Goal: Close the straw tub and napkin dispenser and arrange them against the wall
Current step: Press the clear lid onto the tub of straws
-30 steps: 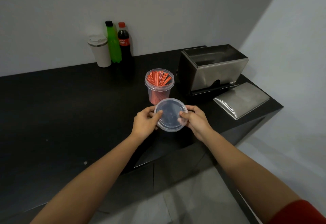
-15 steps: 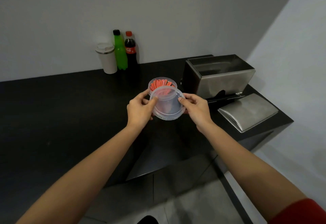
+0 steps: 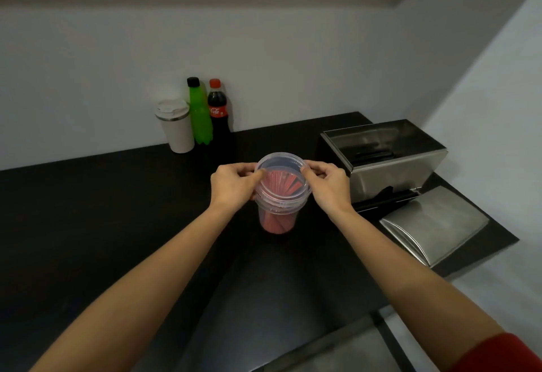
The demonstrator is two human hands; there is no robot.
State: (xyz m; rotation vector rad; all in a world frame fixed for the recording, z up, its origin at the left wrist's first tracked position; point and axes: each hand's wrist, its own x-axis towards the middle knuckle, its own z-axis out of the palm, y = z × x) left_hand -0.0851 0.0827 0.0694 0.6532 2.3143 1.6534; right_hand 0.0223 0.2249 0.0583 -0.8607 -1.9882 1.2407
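A clear plastic tub (image 3: 277, 220) filled with red straws stands in the middle of the black counter (image 3: 88, 225). A clear round lid (image 3: 281, 178) lies on top of the tub's rim. My left hand (image 3: 234, 185) pinches the lid's left edge and my right hand (image 3: 327, 185) pinches its right edge. To the right stands the steel napkin dispenser (image 3: 387, 163), open at the top. Its steel cover (image 3: 431, 223) lies flat on the counter in front of it.
A white travel cup (image 3: 175, 126), a green bottle (image 3: 199, 112) and a cola bottle (image 3: 218, 116) stand against the back wall. A side wall runs close behind the dispenser at the right. The counter's front edge drops off below my forearms.
Both hands carried the lid from in front of the tub up and over it; the lid now rests on the tub's rim. The camera view also moved closer.
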